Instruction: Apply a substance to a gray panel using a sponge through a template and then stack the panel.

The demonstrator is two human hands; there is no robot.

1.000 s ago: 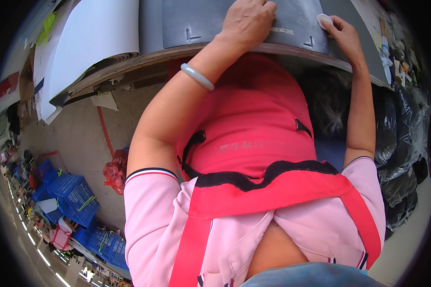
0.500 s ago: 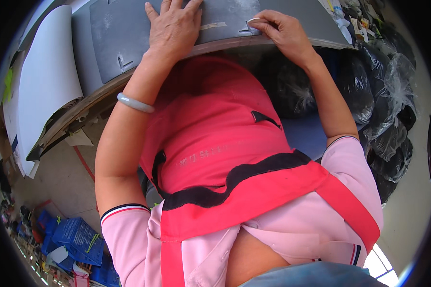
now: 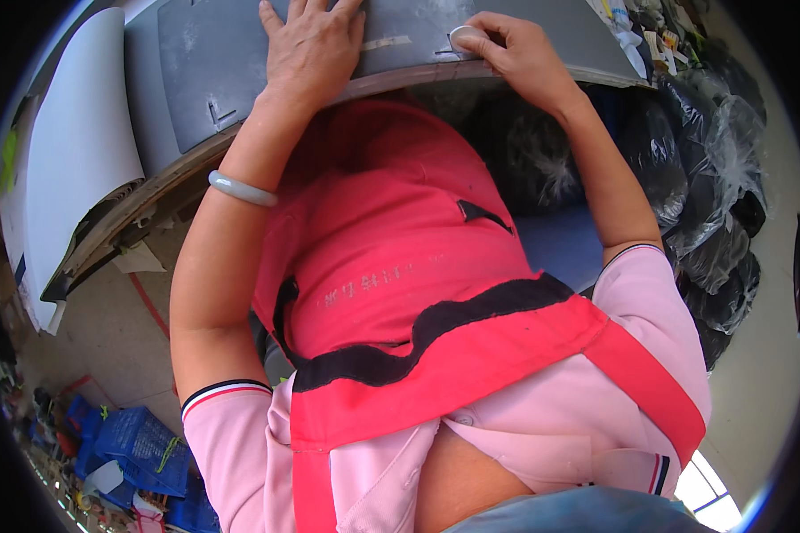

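Note:
A dark grey sheet (image 3: 213, 62) lies over the table's near side, with whitish smears on it. My left hand (image 3: 311, 49) rests on this sheet, fingers spread and palm down. To its right, my right hand (image 3: 516, 55) pinches a small flat white disc (image 3: 464, 34), chalk-like in look, between thumb and fingers. The disc is at an L-shaped mark (image 3: 443, 50) by the sheet's near edge. A similar L-shaped mark (image 3: 222, 115), dusted white, shows near the left corner. A strip of beige tape (image 3: 387, 43) sits between my hands.
At the left of the table a large white sheet (image 3: 84, 133) curls over the edge. Black plastic bags (image 3: 653, 160) are heaped on the right, below small clutter (image 3: 667, 49). Blue plastic baskets (image 3: 142, 444) stand on the floor at lower left. My red apron touches the table edge.
My right hand has turned slightly, and the white disc now shows more of its flat face. My left hand stays spread on the sheet. The whole view has shifted a little.

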